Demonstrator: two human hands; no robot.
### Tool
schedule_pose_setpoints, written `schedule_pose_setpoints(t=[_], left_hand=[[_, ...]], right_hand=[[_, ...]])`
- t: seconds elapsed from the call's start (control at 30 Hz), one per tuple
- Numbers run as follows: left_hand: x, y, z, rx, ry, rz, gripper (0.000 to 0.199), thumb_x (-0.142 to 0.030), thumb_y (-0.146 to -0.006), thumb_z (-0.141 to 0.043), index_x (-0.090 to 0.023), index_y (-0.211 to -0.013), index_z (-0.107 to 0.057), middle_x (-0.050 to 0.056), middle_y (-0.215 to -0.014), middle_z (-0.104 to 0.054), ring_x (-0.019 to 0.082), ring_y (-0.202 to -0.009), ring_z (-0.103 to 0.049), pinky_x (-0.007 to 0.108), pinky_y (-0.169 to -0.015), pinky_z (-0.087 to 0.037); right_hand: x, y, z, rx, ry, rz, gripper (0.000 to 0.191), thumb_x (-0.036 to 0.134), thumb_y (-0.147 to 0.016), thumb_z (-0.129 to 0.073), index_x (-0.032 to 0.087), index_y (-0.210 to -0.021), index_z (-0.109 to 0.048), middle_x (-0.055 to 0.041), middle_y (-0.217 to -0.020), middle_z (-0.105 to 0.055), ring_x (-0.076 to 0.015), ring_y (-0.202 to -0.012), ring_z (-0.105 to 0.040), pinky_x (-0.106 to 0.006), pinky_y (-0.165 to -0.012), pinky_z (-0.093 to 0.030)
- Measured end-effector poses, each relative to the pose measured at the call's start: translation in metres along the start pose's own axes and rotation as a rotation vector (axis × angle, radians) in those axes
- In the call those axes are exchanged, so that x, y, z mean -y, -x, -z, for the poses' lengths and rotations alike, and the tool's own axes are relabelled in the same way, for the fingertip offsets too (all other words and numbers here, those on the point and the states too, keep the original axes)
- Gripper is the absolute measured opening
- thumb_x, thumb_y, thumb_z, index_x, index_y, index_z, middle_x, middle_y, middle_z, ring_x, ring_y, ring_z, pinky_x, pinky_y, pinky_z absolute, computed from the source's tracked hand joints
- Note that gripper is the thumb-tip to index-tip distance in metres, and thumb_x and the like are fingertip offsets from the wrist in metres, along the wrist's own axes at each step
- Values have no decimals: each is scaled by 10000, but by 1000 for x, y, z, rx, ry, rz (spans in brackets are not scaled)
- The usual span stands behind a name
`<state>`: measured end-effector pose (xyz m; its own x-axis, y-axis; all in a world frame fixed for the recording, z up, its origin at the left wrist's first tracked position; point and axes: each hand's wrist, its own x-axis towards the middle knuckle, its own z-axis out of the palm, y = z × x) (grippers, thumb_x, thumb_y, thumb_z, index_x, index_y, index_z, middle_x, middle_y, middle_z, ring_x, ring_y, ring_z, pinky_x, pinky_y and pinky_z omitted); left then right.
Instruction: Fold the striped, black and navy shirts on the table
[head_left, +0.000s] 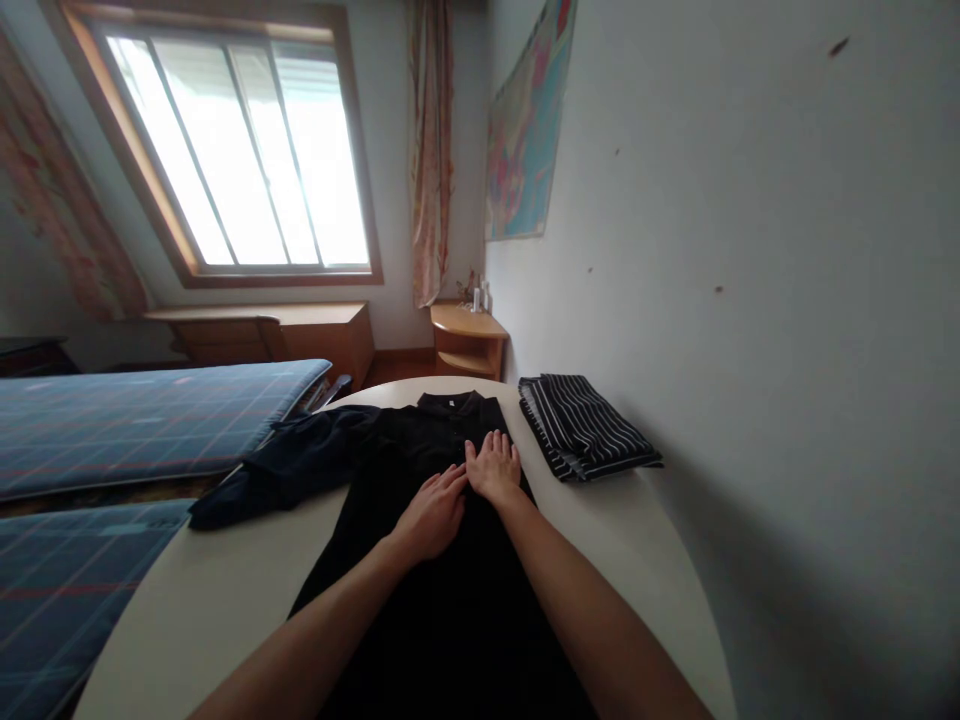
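A black collared shirt [420,435] lies spread on the white round table [630,560], its collar at the far edge. My left hand [433,513] rests flat on the middle of the shirt, fingers stretched forward. Just beyond and to the right, my right hand [493,464] lies flat on the upper front, fingers spread. The fingertips of the left hand come close to the right hand's thumb side; whether they touch, I cannot tell. Neither hand grips the cloth. To the left sits a crumpled dark navy garment [281,470], which meets the shirt's side.
Folded black-and-white striped cloth [589,425] lies at the table's right, near the white wall [787,300]. Beds with blue plaid mattresses [157,415] stand left. Behind are a wooden desk [330,325], a corner shelf [469,322] with small items, and a bright window [247,160].
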<state>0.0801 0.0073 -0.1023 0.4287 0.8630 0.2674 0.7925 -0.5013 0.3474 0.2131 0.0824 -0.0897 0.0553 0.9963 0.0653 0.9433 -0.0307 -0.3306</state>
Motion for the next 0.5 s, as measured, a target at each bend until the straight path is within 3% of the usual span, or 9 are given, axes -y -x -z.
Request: schedule_pose_setpoints(t=[0.5], left_hand=[[-15,-30,-17,-12,-6,11,521,-148,-904,-407,-105,-1419,-474,126,-1519,-452,242,-1425,-388,421,-1185,-299]], right_hand=[[-38,-23,2,-63,-4,73,747,577,-1000,-150,87,-1529,-347,-128,-1594,-312,-272,-1488,-222,-431,-1198,-65]])
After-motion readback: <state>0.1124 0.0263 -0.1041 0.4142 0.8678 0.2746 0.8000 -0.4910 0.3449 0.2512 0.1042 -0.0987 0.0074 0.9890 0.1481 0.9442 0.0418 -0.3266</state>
